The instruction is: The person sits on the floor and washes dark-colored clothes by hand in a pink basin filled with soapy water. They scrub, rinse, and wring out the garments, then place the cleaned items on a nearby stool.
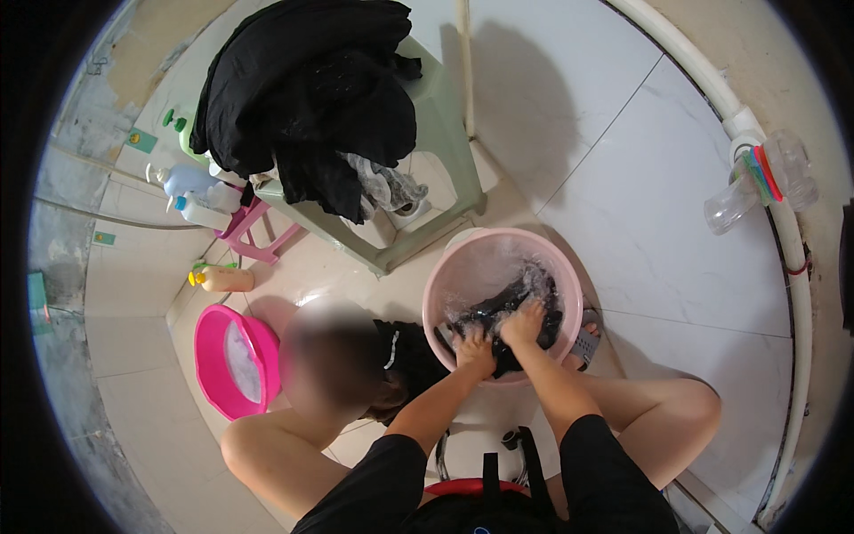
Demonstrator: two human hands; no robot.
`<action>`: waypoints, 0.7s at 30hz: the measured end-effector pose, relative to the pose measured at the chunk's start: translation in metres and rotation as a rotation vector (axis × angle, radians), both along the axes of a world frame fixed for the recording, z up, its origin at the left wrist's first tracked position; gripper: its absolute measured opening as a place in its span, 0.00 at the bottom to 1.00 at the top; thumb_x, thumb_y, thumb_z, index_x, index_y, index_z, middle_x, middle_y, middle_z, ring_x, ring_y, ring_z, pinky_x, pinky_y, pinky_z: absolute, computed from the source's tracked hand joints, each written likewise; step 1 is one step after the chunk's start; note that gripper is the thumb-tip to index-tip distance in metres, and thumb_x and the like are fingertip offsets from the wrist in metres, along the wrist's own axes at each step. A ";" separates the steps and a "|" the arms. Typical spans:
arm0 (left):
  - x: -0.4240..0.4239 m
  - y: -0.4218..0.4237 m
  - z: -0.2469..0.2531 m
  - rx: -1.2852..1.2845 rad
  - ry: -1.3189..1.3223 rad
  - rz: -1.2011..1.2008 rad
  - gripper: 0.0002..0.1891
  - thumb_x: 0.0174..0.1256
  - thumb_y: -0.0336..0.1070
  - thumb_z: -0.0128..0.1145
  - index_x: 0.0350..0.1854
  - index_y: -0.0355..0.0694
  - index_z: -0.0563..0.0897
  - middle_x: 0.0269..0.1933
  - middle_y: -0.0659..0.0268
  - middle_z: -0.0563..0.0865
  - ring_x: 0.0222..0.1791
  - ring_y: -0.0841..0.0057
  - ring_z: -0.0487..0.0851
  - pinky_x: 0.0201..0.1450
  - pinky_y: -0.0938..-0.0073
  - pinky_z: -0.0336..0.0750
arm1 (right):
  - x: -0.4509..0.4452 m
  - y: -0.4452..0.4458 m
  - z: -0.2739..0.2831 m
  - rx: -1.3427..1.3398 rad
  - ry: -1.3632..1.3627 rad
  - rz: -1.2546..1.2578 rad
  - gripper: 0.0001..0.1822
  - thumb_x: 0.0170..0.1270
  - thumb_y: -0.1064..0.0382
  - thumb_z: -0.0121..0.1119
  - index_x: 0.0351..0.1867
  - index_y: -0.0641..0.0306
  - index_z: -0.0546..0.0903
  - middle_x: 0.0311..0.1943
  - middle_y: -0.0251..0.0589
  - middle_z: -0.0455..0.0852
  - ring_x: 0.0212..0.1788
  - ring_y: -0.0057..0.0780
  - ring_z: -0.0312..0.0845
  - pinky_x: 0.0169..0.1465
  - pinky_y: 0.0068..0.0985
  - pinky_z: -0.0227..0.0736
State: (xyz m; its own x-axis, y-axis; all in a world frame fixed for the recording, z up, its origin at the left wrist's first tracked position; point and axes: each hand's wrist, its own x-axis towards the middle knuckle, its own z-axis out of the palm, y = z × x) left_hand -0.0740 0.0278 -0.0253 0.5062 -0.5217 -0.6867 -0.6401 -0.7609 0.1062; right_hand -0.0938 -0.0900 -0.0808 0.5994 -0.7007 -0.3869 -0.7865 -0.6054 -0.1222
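Observation:
Both of my hands are down inside a pink plastic basin (436,287) of water on the floor before me. A dark wet cloth or garment (504,304) lies in the churned, bubbly water. On the basin's left side, my left hand (475,348) presses against the dark cloth with fingers spread. My right hand (524,322) is on the same cloth near the middle of the basin; splashes hide its fingertips, so its grip cannot be told.
A pale green plastic stool (434,100) bears a pile of black clothes (307,87). Pump bottles (190,180) stand by a small pink stool (257,230). A bright pink basin (207,364) holds sudsy water. Another person's blurred head (333,360) is close on the left.

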 end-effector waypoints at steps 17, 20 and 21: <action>0.029 -0.037 0.027 0.081 0.395 0.026 0.29 0.58 0.52 0.50 0.58 0.38 0.79 0.56 0.48 0.81 0.61 0.55 0.76 0.64 0.45 0.62 | 0.033 -0.039 0.019 0.175 -0.999 0.079 0.19 0.55 0.71 0.56 0.51 0.67 0.77 0.53 0.54 0.78 0.58 0.54 0.70 0.63 0.43 0.63; 0.045 -0.035 0.009 -0.369 0.085 0.375 0.21 0.56 0.42 0.53 0.50 0.38 0.81 0.40 0.49 0.85 0.44 0.50 0.83 0.48 0.54 0.77 | 0.016 -0.038 -0.017 -0.106 -0.905 -0.185 0.21 0.56 0.70 0.58 0.54 0.65 0.74 0.50 0.53 0.76 0.54 0.55 0.69 0.56 0.43 0.66; 0.049 -0.030 0.001 -0.671 -0.161 0.489 0.21 0.55 0.36 0.54 0.54 0.39 0.77 0.43 0.49 0.82 0.43 0.50 0.82 0.47 0.55 0.77 | 0.013 -0.024 -0.014 0.001 -0.820 -0.097 0.21 0.57 0.68 0.59 0.55 0.64 0.74 0.51 0.53 0.75 0.55 0.55 0.67 0.57 0.43 0.65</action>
State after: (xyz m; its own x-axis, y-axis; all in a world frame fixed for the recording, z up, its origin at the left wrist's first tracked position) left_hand -0.0252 -0.0026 -0.0240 0.8463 -0.4896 -0.2101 -0.3008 -0.7645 0.5702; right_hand -0.0810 -0.1142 -0.0945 0.6284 -0.7640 0.1465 -0.4966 -0.5389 -0.6804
